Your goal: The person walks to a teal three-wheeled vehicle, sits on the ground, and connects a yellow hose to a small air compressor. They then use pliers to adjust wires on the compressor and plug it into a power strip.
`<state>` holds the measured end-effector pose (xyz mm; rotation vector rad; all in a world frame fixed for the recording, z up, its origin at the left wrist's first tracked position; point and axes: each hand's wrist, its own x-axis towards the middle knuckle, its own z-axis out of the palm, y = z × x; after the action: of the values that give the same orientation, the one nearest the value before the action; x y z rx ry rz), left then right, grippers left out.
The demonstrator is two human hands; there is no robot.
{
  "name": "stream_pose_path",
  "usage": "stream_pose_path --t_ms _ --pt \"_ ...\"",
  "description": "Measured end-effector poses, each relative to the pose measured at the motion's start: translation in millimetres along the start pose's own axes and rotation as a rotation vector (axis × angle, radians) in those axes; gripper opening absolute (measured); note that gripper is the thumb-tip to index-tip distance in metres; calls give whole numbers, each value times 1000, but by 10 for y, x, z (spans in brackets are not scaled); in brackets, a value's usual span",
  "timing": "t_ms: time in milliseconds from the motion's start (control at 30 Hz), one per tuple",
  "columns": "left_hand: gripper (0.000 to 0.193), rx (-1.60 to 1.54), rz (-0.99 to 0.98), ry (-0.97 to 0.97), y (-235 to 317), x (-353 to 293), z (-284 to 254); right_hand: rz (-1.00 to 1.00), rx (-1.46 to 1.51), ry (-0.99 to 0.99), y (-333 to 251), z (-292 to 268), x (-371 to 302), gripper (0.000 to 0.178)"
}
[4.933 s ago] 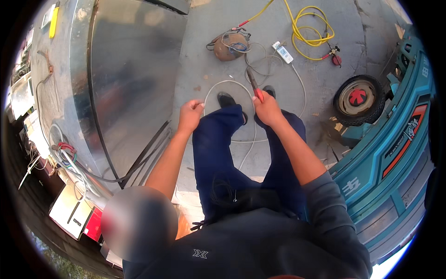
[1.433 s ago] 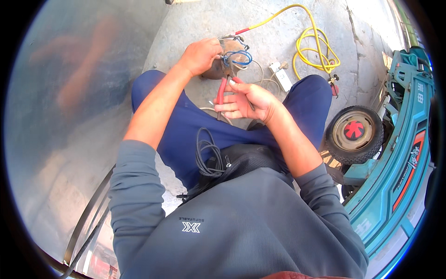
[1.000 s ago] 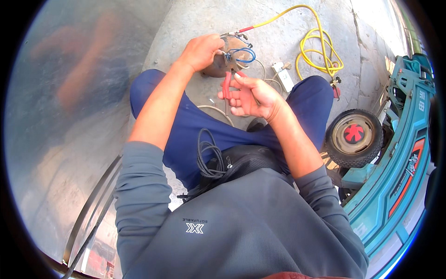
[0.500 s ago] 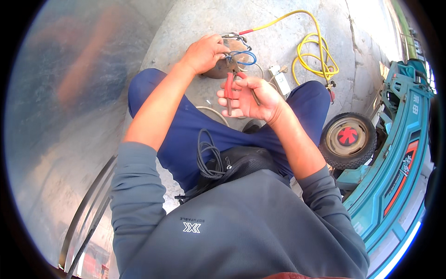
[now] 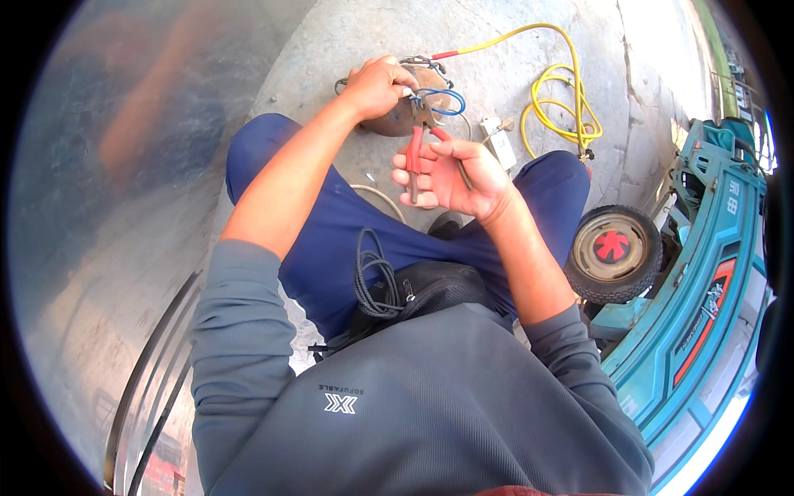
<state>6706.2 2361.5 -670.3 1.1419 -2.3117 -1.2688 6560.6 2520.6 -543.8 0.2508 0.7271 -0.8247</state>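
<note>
Red-handled pliers [image 5: 416, 153] lie across the fingers of my right hand [image 5: 459, 175], palm up, their handles spread apart. The jaws reach up to the blue wires beside my left fingertips. My left hand [image 5: 380, 88] is closed in a pinch at the end of the blue wire [image 5: 447, 101], which loops out to the right. Beneath sits a round, rusty brown metal object [image 5: 389, 123], partly covered by my left hand and the pliers. Dark cables [image 5: 418, 60] run along its far side.
A yellow hose [image 5: 539, 101] lies coiled on the concrete at the far right. Near my right knee is a white power strip [image 5: 499, 139] with a plug. To the right stands a teal vehicle [image 5: 703, 281] with a wheel [image 5: 613, 248]. A shiny metal sheet [image 5: 124, 165] rises at left.
Both hands have shifted slightly right. The pliers' jaws have come up to the blue wires near my left fingertips; the handles remain spread.
</note>
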Motion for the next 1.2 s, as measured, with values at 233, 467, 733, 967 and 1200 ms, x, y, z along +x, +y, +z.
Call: stream_pose_path --t_ms 233,467,733,967,1200 --pt "15 -13 -17 -7 -17 15 0 121 248 39 -66 38 -9 32" --pt "16 -44 -17 27 -34 56 78 399 -187 311 -690 280 -49 27" --pt "15 -24 -81 27 12 38 49 623 -735 319 -933 497 28 24" --pt "17 -33 -102 -8 35 40 20 498 -599 348 -775 441 -45 27" --pt "17 -48 -118 -12 33 31 37 343 -360 251 -645 393 -76 28"
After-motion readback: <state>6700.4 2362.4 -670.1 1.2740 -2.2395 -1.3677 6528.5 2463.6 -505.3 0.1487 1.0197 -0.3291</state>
